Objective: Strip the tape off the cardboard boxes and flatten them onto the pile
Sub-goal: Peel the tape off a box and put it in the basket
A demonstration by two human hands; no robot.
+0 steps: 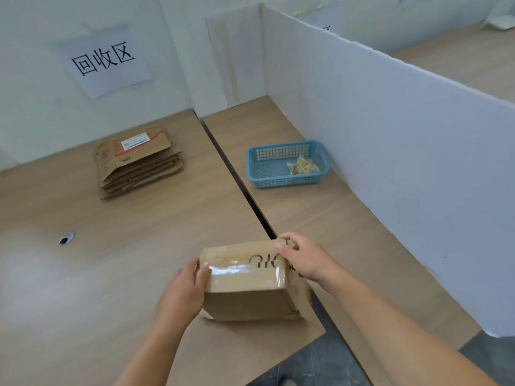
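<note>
A brown cardboard box (248, 288) stands on the near edge of the left table, with a strip of clear tape (231, 270) across its top. My left hand (185, 288) grips the box's left side, thumb lying on the tape's left end. My right hand (302, 256) holds the far right corner, fingers curled over the top edge. A pile of flattened boxes (138, 160) lies at the back of the left table.
A blue plastic basket (256, 174) with crumpled tape scraps (302, 165) sits on the right table. A dark gap (237, 174) runs between the two tables. White partition boards (390, 135) wall the right side. A cable hole (66, 238) is in the left tabletop.
</note>
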